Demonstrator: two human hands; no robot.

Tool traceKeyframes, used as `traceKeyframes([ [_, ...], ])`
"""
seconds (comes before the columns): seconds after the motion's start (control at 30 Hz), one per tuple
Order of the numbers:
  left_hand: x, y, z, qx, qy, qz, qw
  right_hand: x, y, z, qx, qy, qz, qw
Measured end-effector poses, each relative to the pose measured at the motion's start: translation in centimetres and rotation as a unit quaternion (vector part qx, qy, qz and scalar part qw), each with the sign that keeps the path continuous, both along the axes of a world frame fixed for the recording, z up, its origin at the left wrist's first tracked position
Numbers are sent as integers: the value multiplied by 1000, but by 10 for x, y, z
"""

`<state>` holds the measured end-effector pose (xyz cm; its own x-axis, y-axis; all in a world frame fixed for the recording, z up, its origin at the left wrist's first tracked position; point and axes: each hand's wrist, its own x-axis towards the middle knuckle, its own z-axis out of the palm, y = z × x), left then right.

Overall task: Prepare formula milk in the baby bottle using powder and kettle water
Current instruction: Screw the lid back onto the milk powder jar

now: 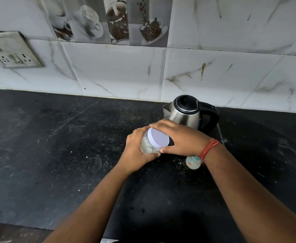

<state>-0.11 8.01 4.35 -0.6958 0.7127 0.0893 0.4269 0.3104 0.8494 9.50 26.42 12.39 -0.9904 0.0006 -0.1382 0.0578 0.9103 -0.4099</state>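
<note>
Clear plastic makes up the jar (148,144), which holds a pale powder and is held tilted above the dark stone worktop (56,146), its flat white lid (158,139) on and turned toward the camera; the left hand (136,151) is curled round the jar's body while the right hand (180,139) is curled over the lid's rim. Just behind the hands stands a steel kettle (185,113) with a black lid and handle, its contents hidden; the small baby bottle (192,162) sits on the worktop beside the right wrist, partly hidden by it, its markings too blurred to read.
</note>
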Motion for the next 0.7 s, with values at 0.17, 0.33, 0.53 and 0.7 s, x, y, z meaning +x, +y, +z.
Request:
traceKeyframes([
  [0.17, 7, 11, 2, -20, 27, -4, 999, 6, 4, -6, -2, 21, -36, 999],
  [0.33, 13, 18, -2, -25, 55, 8, 998, 10, 3, -1, 9, 9, -99, 995],
  [0.53, 19, 23, 10, -22, 31, 5, 999, 10, -3, -6, 61, 35, -151, 986],
  [0.7, 9, 14, 14, -6, -110, -76, 991, 16, 11, 8, 46, 28, -8, 999],
])
